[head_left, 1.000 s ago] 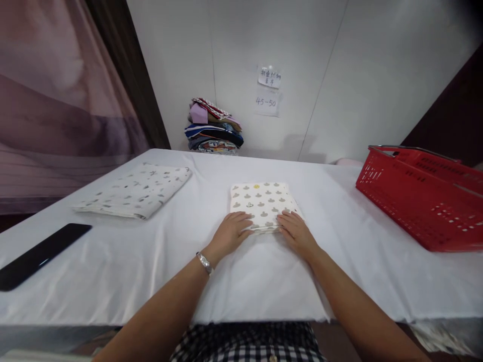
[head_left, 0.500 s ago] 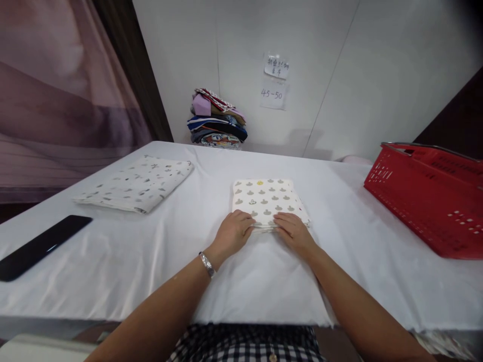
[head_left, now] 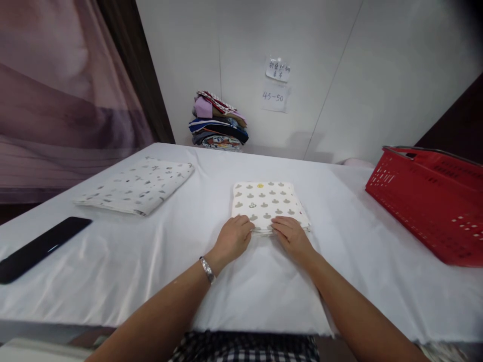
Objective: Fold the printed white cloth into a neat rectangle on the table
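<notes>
A folded white cloth [head_left: 264,201] printed with grey duck-like shapes and one yellow one lies flat in the middle of the table. At its near left corner, my left hand [head_left: 234,235] has its fingers curled over the front edge. My right hand [head_left: 293,237] grips the same edge further right, fingertips on top of the cloth. Both thumbs are mostly hidden, tucked at the near edge of the layers. A silver bracelet [head_left: 207,269] circles my left wrist.
Another folded white cloth [head_left: 139,186] with grey marks lies on the left of the white-covered table [head_left: 158,271]. Nearer is a black flat slab [head_left: 41,246]. A red plastic basket [head_left: 426,201] stands at the right. Behind the table rises a pile of folded fabrics [head_left: 219,123].
My hands stay at the cloth's near edge, with the right hand shifted very slightly left. The whole view has dropped a little in the frame, from a small head movement.
</notes>
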Tool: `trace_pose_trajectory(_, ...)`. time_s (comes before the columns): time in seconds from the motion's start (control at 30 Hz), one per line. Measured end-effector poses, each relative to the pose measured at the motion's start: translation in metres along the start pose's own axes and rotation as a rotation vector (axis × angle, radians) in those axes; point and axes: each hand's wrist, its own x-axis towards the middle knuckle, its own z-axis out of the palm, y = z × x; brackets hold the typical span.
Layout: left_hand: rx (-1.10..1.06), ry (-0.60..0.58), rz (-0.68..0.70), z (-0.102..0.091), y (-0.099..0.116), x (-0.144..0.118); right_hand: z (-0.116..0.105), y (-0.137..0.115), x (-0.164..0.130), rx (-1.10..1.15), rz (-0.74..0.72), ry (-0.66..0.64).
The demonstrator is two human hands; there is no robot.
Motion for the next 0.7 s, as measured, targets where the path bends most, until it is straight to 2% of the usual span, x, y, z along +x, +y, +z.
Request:
trace_pose_trajectory(0.2, -0.013, -0.007, 0.000, -0.002, -0.002, -0.001, 0.010, -0.016, 0.012, 0.021, -0.082, -0.062)
trace_pose_trajectory(0.47, -0.023, -0.037, -0.043, -0.012, -0.002, -0.003, 0.015, -0.009, 0.007, 0.038, -0.100, -0.018)
trace_pose_trajectory(0.7, -0.197, -0.127, -0.204, -0.027, -0.007, -0.003, 0.010, -0.011, 0.008, 0.059, -0.087, -0.073)
